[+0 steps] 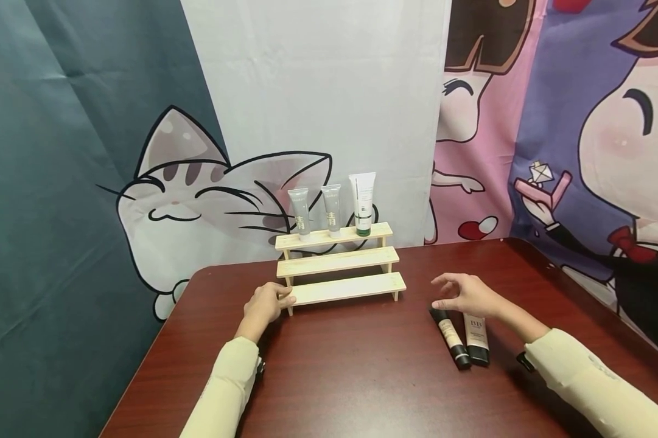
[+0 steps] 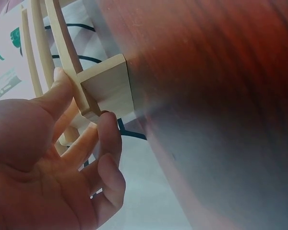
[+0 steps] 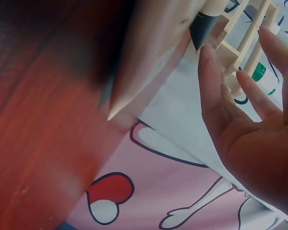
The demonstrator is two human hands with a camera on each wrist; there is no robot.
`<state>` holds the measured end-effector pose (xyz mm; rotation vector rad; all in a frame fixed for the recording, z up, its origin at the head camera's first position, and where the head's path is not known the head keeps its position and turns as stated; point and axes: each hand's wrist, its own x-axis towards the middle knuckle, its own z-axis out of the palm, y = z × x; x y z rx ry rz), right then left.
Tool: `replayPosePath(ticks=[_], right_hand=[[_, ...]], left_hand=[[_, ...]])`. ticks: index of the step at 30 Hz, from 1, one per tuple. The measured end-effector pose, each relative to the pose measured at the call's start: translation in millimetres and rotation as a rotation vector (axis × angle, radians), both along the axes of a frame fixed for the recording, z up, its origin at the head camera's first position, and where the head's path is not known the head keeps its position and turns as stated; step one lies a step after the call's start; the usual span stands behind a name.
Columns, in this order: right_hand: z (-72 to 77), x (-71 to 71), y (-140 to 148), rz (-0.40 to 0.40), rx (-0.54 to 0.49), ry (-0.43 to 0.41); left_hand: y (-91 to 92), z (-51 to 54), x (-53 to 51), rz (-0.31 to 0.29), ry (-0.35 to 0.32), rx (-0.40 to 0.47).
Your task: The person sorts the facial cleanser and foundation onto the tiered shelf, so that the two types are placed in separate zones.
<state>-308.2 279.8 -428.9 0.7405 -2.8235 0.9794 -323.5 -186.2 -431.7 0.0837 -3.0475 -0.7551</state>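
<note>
A three-tier wooden display stand [image 1: 342,263] is on the table, and my left hand [image 1: 265,304] pinches the left end of its lowest step. In the left wrist view the thumb lies on the step [image 2: 62,36] and the fingertips reach under its edge. My right hand [image 1: 468,297] hovers with loosely bent fingers over two tubes lying side by side. One is a slim beige tube with black ends [image 1: 451,336]; the other is a wider tube marked BB [image 1: 476,331] with a black cap. The right palm [image 3: 264,148] holds nothing.
Along the top tier stand two small clear tubes, one at left [image 1: 299,213] and one in the middle [image 1: 332,212], and a taller white tube with a green cap [image 1: 363,204]. Behind the reddish-brown table [image 1: 350,377] hangs a cartoon-printed cloth [image 1: 318,85].
</note>
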Motion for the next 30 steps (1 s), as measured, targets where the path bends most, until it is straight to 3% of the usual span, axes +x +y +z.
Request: replayPosePath(ticks=[16, 24, 30], right_hand=[[-14.4, 12.7, 4.4, 0.052, 0.06, -0.04], [-14.3, 14.8, 0.6, 0.079, 0.067, -0.131], [-9.8, 17.7, -2.5, 0.074, 0.081, -0.154]], left_hand=[[-1.6, -1.8, -1.7, 0.0, 0.003, -0.007], [0.4, -2.0, -0.5, -0.005, 0.008, 0.002], [1.6, -1.4, -0.1, -0.013, 0.013, -0.002]])
